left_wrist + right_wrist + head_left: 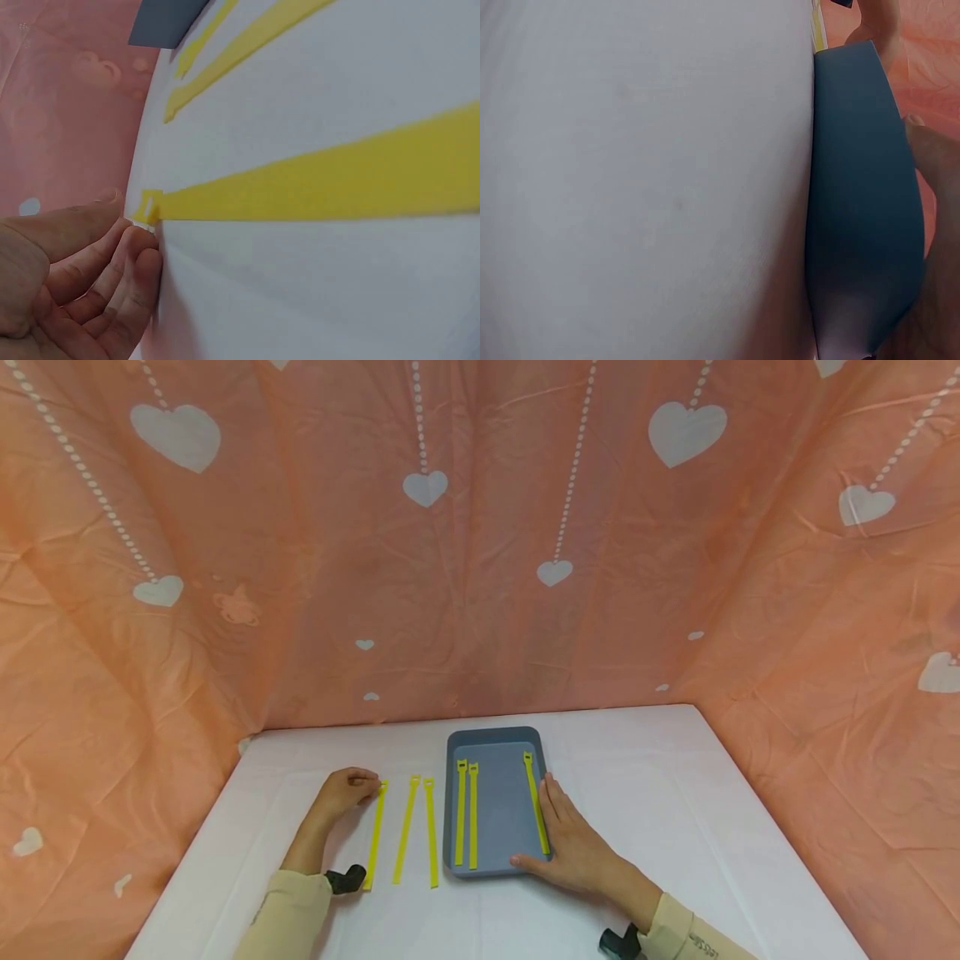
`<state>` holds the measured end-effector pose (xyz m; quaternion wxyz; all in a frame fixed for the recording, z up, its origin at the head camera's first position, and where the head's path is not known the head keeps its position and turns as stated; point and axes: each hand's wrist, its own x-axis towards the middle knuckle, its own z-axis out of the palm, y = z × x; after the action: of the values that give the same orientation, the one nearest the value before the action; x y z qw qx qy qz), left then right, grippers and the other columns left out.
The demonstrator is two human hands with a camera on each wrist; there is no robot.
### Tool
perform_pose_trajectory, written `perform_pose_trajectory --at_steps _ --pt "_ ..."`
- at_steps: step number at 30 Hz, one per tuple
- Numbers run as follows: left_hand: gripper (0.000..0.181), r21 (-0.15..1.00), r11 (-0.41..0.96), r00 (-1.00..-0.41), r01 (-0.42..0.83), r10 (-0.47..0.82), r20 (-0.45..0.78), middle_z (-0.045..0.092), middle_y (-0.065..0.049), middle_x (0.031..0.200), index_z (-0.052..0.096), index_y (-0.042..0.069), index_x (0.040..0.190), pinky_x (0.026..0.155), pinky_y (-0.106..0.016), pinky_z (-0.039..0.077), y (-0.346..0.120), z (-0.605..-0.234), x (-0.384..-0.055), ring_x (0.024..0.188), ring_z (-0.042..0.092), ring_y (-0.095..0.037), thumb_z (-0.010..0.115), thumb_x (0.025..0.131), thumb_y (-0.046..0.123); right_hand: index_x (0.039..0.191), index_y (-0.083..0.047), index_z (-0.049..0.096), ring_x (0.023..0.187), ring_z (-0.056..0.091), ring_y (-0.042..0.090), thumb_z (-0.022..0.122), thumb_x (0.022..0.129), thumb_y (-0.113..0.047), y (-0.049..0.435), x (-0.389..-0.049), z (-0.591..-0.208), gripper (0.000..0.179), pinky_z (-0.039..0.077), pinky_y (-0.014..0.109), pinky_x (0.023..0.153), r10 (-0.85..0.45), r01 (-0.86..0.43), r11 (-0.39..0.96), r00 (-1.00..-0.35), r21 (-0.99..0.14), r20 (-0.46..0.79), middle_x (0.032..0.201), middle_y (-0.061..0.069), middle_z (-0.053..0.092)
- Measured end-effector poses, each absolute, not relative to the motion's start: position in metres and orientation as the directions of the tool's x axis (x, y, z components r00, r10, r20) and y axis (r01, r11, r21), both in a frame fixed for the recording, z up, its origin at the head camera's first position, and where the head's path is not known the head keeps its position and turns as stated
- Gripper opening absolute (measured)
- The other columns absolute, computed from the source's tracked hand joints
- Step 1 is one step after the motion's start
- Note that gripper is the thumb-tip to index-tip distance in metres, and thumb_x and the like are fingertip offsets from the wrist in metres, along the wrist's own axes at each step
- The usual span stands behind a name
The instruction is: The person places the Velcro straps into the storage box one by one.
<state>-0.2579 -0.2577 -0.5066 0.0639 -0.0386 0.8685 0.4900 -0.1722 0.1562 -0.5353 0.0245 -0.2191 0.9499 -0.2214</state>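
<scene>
My left hand (348, 792) is at the far end of the leftmost yellow cable tie (377, 835), a flat strap with a slotted head. In the left wrist view, its curled fingers (139, 247) and thumb meet at the edge of that head (150, 206). Two more yellow cable ties (407, 831) lie between this hand and a blue-grey tray (498, 868). Inside the tray are two cable ties (473, 818) at the left and one (536, 802) along the right wall. My right hand (573, 843) rests on the tray's right side with straight fingers, its thumb at the near right corner.
A white cloth (675, 802) covers the table. Pink-orange curtains (480, 635) with white hearts stand behind and on both sides. Each wrist bears a small black camera (347, 880). In the right wrist view, the tray wall (862, 187) rises beside the cloth.
</scene>
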Motion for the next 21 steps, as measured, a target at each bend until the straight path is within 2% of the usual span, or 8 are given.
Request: perform_pose_trajectory --at_steps 7,15,21 --pt "0.03 0.834 0.534 -0.988 -0.138 -0.009 -0.157 0.075 -0.019 0.102 0.068 -0.014 0.121 0.073 -0.027 0.056 -0.2577 -0.5068 -0.2562 0.084 0.069 -0.013 0.073 0.102 0.008 0.168 0.008 0.009 0.166 0.005 0.036 0.063 0.092 -0.08 0.156 -0.1728 -0.5345 0.128 0.023 0.053 0.131 -0.428 -0.409 0.811 -0.902 -0.418 0.051 0.178 0.025 0.0" --pt "0.031 0.814 0.567 -0.99 -0.127 -0.021 -0.14 0.074 -0.016 0.104 0.07 -0.011 0.12 0.078 -0.026 0.052 -0.2586 -0.5124 -0.2549 0.092 0.066 -0.018 0.078 0.097 0.009 0.168 0.008 0.008 0.166 0.004 0.036 0.061 0.093 -0.08 0.1564 -0.1732 -0.535 0.127 0.022 0.053 0.132 -0.429 -0.406 0.81 -0.902 -0.422 0.045 0.178 0.025 -0.001" --pt "0.035 0.81 0.58 -0.995 -0.086 -0.004 -0.102 0.072 -0.014 0.098 0.069 -0.012 0.117 0.079 -0.028 0.052 -0.2577 -0.5158 -0.2566 0.087 0.062 -0.016 0.083 0.091 0.007 0.168 0.008 0.008 0.166 0.004 0.036 0.062 0.093 -0.08 0.1559 -0.1733 -0.5348 0.128 0.023 0.053 0.132 -0.43 -0.409 0.809 -0.901 -0.422 0.05 0.178 0.025 -0.001"
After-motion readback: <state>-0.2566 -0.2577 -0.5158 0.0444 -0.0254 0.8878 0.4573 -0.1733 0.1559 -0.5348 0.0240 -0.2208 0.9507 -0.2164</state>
